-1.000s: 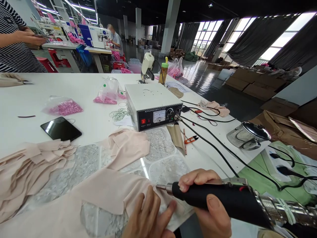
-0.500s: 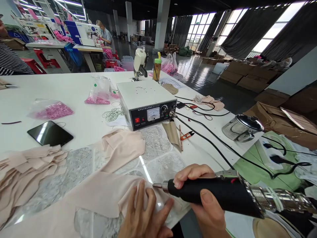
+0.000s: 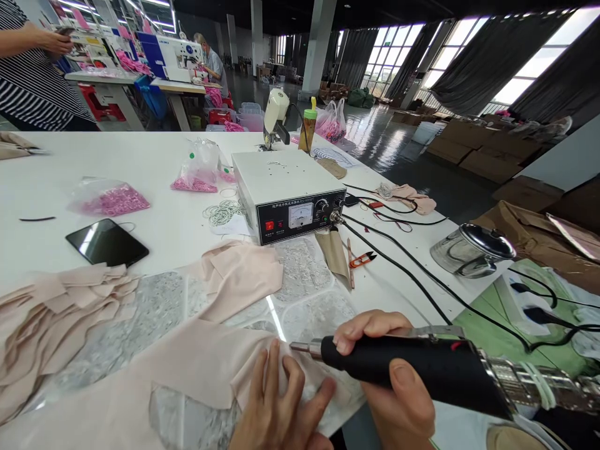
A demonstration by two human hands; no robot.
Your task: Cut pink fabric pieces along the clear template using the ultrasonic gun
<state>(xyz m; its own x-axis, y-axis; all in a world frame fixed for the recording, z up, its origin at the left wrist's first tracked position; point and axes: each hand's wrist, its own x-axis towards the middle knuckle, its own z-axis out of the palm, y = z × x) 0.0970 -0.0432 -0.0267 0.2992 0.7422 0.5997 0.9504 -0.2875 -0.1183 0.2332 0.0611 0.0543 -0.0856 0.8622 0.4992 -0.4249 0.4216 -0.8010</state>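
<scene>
My left hand (image 3: 284, 400) lies with fingers spread on a beige fabric piece (image 3: 187, 356), pressing it against a grey stone-patterned sheet (image 3: 304, 312). Wrapped in my right hand (image 3: 384, 369) is a black handheld tool (image 3: 422, 365), its metal tip touching or just above the cloth beside my left fingertips. A cable runs out of the tool's rear. Behind the hands stands a white control box (image 3: 300, 215) with a dial and a red switch. Layered beige strips (image 3: 60, 325) are at the left, and a folded beige piece (image 3: 244, 272) lies before the box.
A phone (image 3: 107, 242), bags of pink pieces (image 3: 112, 199), orange snips (image 3: 363, 260) and black cables (image 3: 398, 262) lie on the white table. A lidded glass mug (image 3: 471, 250) stands right. A person in stripes stands at far left; another sits by sewing machines.
The view has shifted slightly, so the table items appear further right. At far left, the striped person now shows more of the body and a hand holding something. My hands keep nearly the same pose.
</scene>
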